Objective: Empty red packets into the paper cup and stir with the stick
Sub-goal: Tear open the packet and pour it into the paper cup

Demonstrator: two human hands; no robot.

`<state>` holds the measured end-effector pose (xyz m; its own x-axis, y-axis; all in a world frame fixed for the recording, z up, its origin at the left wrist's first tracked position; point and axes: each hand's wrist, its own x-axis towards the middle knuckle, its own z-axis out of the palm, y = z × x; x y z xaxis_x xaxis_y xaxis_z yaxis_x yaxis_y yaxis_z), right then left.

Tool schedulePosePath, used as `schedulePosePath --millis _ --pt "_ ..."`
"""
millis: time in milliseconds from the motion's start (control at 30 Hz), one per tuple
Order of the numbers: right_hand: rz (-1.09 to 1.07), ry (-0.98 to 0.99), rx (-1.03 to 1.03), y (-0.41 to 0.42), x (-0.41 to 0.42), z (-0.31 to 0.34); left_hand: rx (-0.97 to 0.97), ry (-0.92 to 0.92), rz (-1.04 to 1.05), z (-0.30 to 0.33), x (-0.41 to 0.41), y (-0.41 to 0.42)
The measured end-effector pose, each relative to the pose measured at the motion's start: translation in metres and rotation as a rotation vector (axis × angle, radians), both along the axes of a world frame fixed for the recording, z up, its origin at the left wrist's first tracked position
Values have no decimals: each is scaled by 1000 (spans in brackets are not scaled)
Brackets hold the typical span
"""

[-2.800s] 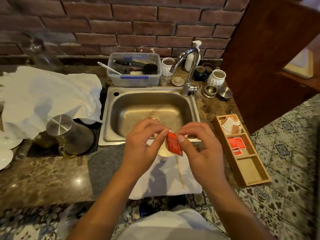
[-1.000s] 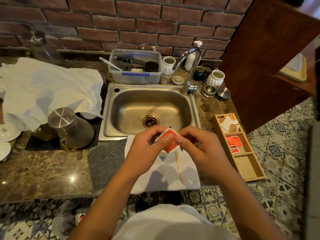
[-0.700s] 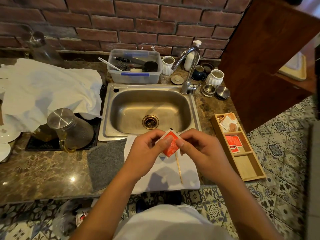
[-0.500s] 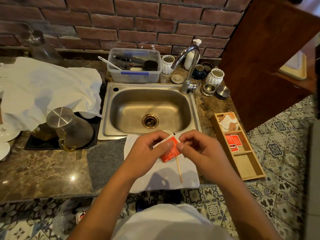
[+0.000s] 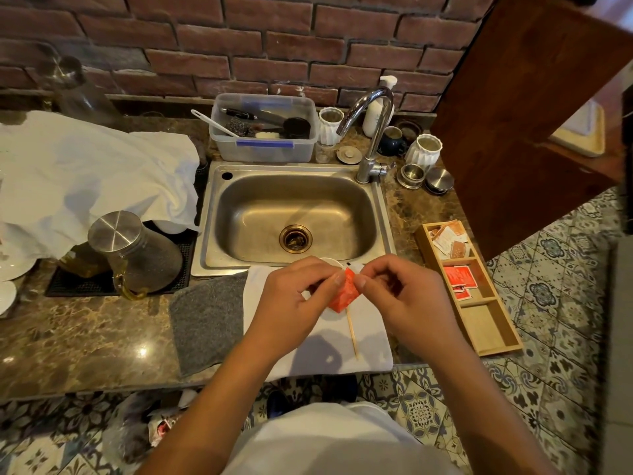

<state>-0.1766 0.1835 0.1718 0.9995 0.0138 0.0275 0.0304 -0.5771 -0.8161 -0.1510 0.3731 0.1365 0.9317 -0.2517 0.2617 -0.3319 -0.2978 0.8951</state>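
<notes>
One red packet sits pinched between two hands — left hand and right hand both grip its top edge, just above the paper cup, mostly hidden behind them. One stick lies on the white cloth on the tabletop. More red packets — count unclear — fill the wooden tray.

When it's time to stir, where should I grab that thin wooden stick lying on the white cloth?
Probably pinch the thin wooden stick near its end closest to you, coming from above. It lies flat on the white cloth, and that end is bare, while its far end disappears under the red packet that both hands pinch, beside the white paper cup.
</notes>
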Motion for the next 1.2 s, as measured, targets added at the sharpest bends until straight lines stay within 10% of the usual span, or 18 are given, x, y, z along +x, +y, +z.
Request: schedulePosePath --millis 333,1200 --pt "9 29 207 -1 -5 1 -254 296 20 4 -3 -7" --pt "446 319 75 -17 4 15 -138 447 -280 13 -10 10"
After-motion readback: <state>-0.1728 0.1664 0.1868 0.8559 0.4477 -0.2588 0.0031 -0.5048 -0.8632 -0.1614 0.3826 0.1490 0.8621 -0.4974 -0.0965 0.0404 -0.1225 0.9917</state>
